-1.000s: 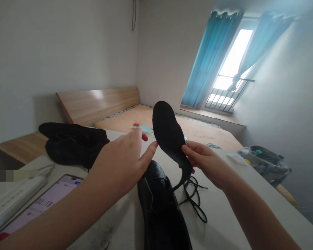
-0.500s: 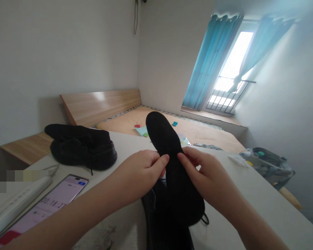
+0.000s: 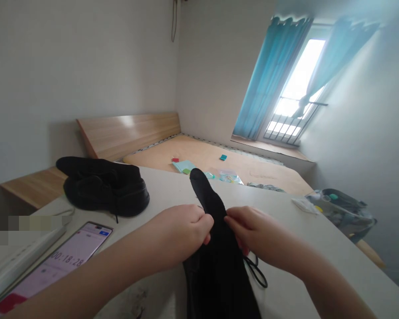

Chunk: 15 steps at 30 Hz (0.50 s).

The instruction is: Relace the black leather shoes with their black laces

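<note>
Over the black shoe (image 3: 190,288), I hold a black insole (image 3: 221,230) clamped at opposite edges by my left hand (image 3: 189,228) and right hand (image 3: 256,226). An uneven pinch could twist or crease it; the lace (image 3: 256,272) just right of the shoe could snag it. Its long axis runs roughly along the shoe, far end pointing away and slightly left, near end lost in darkness.

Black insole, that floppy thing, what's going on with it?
A person has the black insole in both hands: the left hand pinches one edge and the right hand the other. It's right above a black shoe on the white table, hiding most of it from view. Another shoe sits off to the left, beyond the phone.
</note>
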{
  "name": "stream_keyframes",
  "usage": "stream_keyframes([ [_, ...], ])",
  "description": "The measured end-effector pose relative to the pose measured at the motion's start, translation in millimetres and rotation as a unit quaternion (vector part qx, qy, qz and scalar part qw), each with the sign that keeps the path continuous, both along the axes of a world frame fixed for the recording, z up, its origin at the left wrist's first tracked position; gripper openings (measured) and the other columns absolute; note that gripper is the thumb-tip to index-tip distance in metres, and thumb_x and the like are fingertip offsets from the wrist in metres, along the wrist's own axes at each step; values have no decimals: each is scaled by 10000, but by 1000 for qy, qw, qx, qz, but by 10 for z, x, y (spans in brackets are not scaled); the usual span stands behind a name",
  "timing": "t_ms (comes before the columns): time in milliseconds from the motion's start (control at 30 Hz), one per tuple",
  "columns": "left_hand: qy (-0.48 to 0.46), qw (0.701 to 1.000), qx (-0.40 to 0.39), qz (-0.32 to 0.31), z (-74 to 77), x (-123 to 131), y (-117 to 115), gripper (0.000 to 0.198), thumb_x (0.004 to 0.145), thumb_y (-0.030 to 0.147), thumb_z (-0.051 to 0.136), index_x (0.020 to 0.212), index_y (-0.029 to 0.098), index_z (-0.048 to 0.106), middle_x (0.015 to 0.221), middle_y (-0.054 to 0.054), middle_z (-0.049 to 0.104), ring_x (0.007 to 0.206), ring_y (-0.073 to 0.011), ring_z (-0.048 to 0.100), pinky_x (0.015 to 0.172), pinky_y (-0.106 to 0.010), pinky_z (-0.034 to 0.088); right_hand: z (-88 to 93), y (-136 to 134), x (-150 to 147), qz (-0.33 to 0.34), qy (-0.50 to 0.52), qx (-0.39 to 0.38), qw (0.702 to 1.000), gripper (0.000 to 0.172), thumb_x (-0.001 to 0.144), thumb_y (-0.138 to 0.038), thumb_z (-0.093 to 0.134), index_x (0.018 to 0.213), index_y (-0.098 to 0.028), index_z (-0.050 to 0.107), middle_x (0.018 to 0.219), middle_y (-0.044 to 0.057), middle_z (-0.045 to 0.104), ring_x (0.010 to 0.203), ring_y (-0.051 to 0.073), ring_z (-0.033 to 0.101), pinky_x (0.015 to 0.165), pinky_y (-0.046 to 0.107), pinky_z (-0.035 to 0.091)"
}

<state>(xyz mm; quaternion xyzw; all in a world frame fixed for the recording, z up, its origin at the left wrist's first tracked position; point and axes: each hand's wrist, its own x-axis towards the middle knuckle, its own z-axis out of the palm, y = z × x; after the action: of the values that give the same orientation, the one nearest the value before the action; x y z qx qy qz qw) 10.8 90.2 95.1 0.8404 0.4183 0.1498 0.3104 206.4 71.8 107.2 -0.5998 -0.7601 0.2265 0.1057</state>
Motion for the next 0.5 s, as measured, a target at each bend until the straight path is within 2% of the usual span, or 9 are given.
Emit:
stream_keyframes([
  [100,-2,999,-3,-35,-25,-18,19,376,945,233,344,649,184,571,613,16,536,578,-145,478,571,-277,279,44,-55,16,1,-11,-18,1000,360,927,-493,433,753,-216,582,749,43,648,718,213,589,630,328,393],
  [200,-12,999,1,-43,-52,-10,38,353,928,228,366,628,181,547,608,15,520,570,-142,462,559,-272,274,53,-87,19,22,13,-26,999,454,830,-616,563,1072,-234,590,1071,90,674,963,273,613,732,353,442],
  [300,-30,999,2,-32,-72,2,37,335,918,254,374,623,194,520,604,11,508,569,-151,453,557,-274,281,24,-113,-11,28,27,-9,999,508,816,-549,626,1207,-241,523,1159,107,658,1021,290,616,767,374,452],
  [400,-46,999,-5,-12,-61,2,25,320,904,269,369,614,208,490,626,-1,509,594,-170,455,566,-286,283,1,-139,-45,15,45,13,999,512,826,-447,648,1265,-266,455,1170,84,655,1004,277,627,771,382,457],
  [500,-54,998,-22,6,-27,-4,27,321,879,275,362,576,212,448,636,-11,510,619,-187,455,573,-299,279,1,-154,-60,9,71,34,997,563,807,-432,675,1281,-280,413,1198,67,632,1033,269,613,790,377,459],
])
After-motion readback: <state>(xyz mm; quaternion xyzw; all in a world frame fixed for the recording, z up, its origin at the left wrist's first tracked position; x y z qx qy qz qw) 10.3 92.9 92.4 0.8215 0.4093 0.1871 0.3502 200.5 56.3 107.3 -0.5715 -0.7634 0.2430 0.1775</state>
